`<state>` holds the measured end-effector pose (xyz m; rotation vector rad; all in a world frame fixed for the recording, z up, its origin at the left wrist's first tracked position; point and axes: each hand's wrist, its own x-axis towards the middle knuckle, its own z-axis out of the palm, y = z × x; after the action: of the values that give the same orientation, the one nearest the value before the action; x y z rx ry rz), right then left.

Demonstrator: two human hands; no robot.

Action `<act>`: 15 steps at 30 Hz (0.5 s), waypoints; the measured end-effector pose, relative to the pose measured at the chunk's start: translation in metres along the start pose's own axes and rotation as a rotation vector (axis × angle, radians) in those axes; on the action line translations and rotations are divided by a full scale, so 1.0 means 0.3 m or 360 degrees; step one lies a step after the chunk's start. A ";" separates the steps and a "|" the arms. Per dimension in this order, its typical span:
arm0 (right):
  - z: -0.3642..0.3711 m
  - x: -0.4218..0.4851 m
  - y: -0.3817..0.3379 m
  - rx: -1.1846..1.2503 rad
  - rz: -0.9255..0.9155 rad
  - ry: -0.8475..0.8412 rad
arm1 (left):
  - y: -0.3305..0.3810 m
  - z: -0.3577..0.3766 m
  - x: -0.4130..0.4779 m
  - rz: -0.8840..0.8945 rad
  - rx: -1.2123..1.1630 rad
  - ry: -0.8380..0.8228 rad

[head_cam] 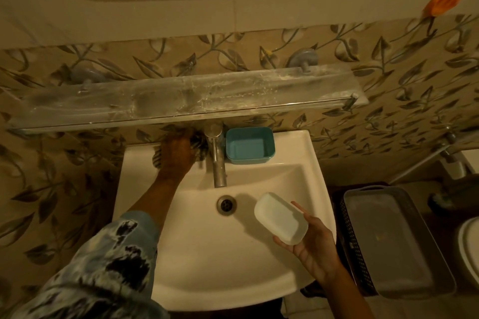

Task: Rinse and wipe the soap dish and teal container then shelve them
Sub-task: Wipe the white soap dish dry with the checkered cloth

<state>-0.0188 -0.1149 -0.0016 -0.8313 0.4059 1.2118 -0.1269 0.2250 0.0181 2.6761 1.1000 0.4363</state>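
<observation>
Seen from above: white ceramic basin (305,163) under a cloudy, streaked glass shelf (155,101) fixed to leaf-patterned wall tiles (388,65)

White rounded-rectangular plastic soap dish (281,218) held over the basin's front right part, just right of the round metal drain (226,204), tilted, with its smooth closed face turned up. Right hand (315,243) cupped beneath it, palm up, grip clamped on the dish: fingertips curled round its near edge, thumb against its right end

Teal rectangular plastic container (249,144) standing upright and open-topped on the basin's back rim, right of centre, touching or just beside the base of the chrome tap (217,155); nothing visible inside

Left hand (176,154) reaching to the back rim left of the tap, knuckles up, in a pale blue sleeve with dark blotches (111,261). Fingers closed over a dark-and-light striped cloth (199,141) bunched against the tap base; blurred there, so the exact hold cannot be told

Off the basin's right edge: grey translucent rectangular tub (399,243) sitting in a dark perforated basket (350,241). High on the wall at right, an orange object (444,2), too blurred to name
</observation>
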 end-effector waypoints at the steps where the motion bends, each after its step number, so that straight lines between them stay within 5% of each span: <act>1: 0.002 0.000 -0.001 0.0016 0.0006 -0.0011 | -0.004 0.000 0.003 0.0003 -0.0030 0.0006; 7: 0.021 0.008 -0.005 0.0121 0.0000 -0.0121 | -0.064 -0.001 0.016 -0.0003 -0.0187 -0.0154; 11: 0.039 0.002 -0.004 0.0127 0.0009 -0.0214 | -0.118 -0.029 -0.024 -0.0235 -0.0863 -0.0209; 15: 0.056 -0.010 0.003 0.0159 0.0028 -0.0309 | -0.128 -0.084 -0.107 -0.0578 -0.1426 0.0016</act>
<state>-0.0233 -0.1043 0.0111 -0.6192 0.3131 1.2655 -0.1824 0.2310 0.0238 1.6678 1.0261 0.6688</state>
